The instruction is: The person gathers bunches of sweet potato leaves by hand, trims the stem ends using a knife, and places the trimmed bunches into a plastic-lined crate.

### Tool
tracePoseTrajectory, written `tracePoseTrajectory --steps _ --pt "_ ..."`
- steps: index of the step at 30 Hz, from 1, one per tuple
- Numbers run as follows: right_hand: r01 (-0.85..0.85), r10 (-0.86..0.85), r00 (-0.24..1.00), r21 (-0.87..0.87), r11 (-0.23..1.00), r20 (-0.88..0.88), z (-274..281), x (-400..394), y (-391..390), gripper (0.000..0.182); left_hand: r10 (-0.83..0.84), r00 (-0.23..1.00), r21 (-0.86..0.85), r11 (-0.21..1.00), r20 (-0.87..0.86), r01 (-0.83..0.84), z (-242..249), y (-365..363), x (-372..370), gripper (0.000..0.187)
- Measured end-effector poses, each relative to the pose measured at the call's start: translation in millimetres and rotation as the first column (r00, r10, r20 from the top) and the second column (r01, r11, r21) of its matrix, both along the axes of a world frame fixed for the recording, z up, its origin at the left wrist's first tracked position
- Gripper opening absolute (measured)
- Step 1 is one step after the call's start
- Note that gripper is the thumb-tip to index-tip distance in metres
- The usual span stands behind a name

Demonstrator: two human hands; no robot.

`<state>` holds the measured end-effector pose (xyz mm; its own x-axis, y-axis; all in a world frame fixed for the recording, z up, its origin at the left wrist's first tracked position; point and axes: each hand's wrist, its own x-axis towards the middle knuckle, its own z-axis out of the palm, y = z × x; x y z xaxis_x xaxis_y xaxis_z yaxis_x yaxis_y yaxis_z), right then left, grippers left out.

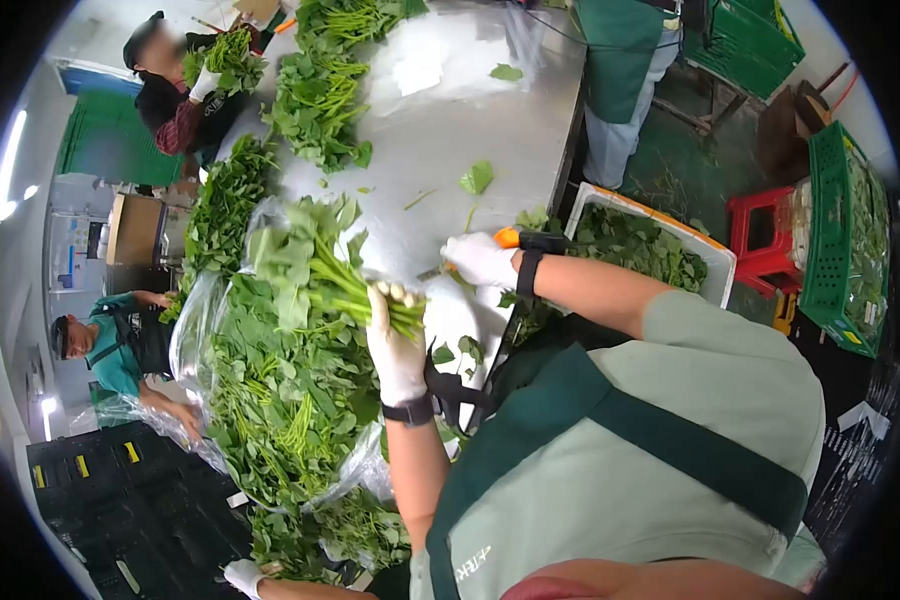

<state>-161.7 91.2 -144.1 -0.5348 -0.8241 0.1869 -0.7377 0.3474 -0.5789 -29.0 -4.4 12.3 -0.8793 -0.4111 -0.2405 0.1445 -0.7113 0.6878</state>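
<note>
Leafy bunch (pixel 315 258) — broad leaves, slender stems, left hand (pixel 395 340) curled round; two o'clock — right hand (pixel 480 262), closed on small tool (pixel 432 273).

1. Noted on the pale green shirt (pixel 620 450), beside the dark green apron strap (pixel 515 425): small white lettering with a mark; too small and steeply angled to read with certainty.
2. Noted on the black crates (pixel 130 500), at left: yellow tags (pixel 132 452); too small to read.
3. Noted on the green crate (pixel 828 240), at far right: yellow tag (pixel 854 337); not legible; no number, brand or sign readable anywhere.
</note>
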Motion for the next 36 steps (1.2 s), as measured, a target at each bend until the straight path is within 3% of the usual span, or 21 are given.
tracePoseTrajectory --steps 2,4,6,8,10,12,14,15,16,18,20,22,24,26,29,30,32,33,34,35,36 --pt "-0.078 0.118 0.983 0.256 0.964 -0.143 22 5 -4 0.019 0.065 0.994 -0.161 0.986 0.087 -0.051 -6 -8 20 0.018" --pt "-0.100 0.100 0.990 0.010 0.995 -0.099 49 12 -3 0.029 0.165 0.975 -0.306 0.945 0.151 -0.113 -12 -13 36 0.018" --pt "-0.191 0.266 0.927 -0.276 0.942 0.264 59 17 -16 0.044 0.197 0.961 -0.429 0.898 0.195 -0.097 -26 -18 48 0.019" --pt "-0.285 0.395 0.534 -0.281 0.916 0.747 100 25 -18 0.062 0.239 0.925 -0.532 0.846 0.296 -0.048 -41 -14 48 0.023" --pt "-0.381 0.513 0.587 -0.346 0.858 0.626 95 39 -31 0.059 0.248 0.899 -0.740 0.663 0.362 0.115 -72 -18 50 0.018" --pt "-0.250 0.315 0.444 -0.221 0.943 0.839 102 47 -32 0.047 0.243 0.914 -0.784 0.610 0.325 0.117 -80 -8 46 0.018" --pt "-0.126 0.327 0.494 -0.306 0.944 0.806 87 47 -32 0.040 0.207 0.884 -0.790 0.564 0.418 0.242 -83 -12 38 0.019" --pt "-0.080 0.282 0.477 -0.278 0.957 0.832 79 44 -36 0.039 0.179 0.916 -0.812 0.544 0.358 0.211 -86 -13 30 0.020" --pt "-0.072 0.275 0.479 -0.275 0.959 0.834 70 41 -37 0.039 0.140 0.865 -0.774 0.531 0.482 0.345 -76 -15 25 0.021" --pt "0.102 0.222 0.273 -0.258 0.961 0.936 59 37 -40 0.040 0.087 0.832 -0.794 0.368 0.548 0.485 -90 -30 15 0.025" --pt "0.051 0.208 0.319 -0.236 0.970 0.925 55 20 -42 0.040 0.085 0.832 -0.809 0.304 0.549 0.503 -94 -37 6 0.027" --pt "0.113 0.272 0.203 -0.298 0.948 0.941 54 5 -49 0.039 0.072 0.852 -0.845 0.194 0.519 0.499 -73 -38 -9 0.037" --pt "0.097 0.281 0.146 -0.296 0.950 0.949 32 -22 -64 0.031 0.054 0.861 -0.845 0.229 0.506 0.483 -72 -43 -13 0.040" --pt "0.001 0.235 0.138 -0.237 0.971 0.962 53 -62 -64 0.026 0.069 0.894 -0.878 0.235 0.442 0.416 -74 -47 -14 0.036" --pt "-0.013 0.172 0.403 -0.182 0.983 0.899 97 -142 -70 0.022 0.083 0.912 -0.915 0.080 0.401 0.395 -103 -57 -11 0.038" --pt "0.015 0.129 0.517 -0.160 0.987 0.846 109 -171 -76 0.020 0.110 0.926 -0.925 -0.081 0.362 0.371 -108 -58 -14 0.044" --pt "0.188 0.077 0.594 -0.231 0.955 0.801 146 -218 -95 0.016 0.163 0.920 -0.902 -0.199 0.356 0.384 -124 -55 -16 0.049" --pt "0.193 0.166 0.677 -0.391 0.900 0.717 145 -250 -116 0.015 0.170 0.893 -0.877 -0.184 0.417 0.445 -131 -54 -16 0.054" --pt "0.163 0.117 0.794 -0.394 0.905 0.596 147 -283 -127 0.016 0.213 0.851 -0.830 -0.204 0.480 0.519 -141 -51 -14 0.056" --pt "0.265 0.018 0.790 -0.367 0.892 0.613 170 -294 -136 0.019 0.221 0.843 -0.817 -0.221 0.490 0.533 -144 -50 -14 0.058" --pt "0.226 0.063 0.867 -0.503 0.835 0.495 179 -307 -152 0.025 0.231 0.836 -0.803 -0.239 0.499 0.545 -147 -49 -14 0.059"
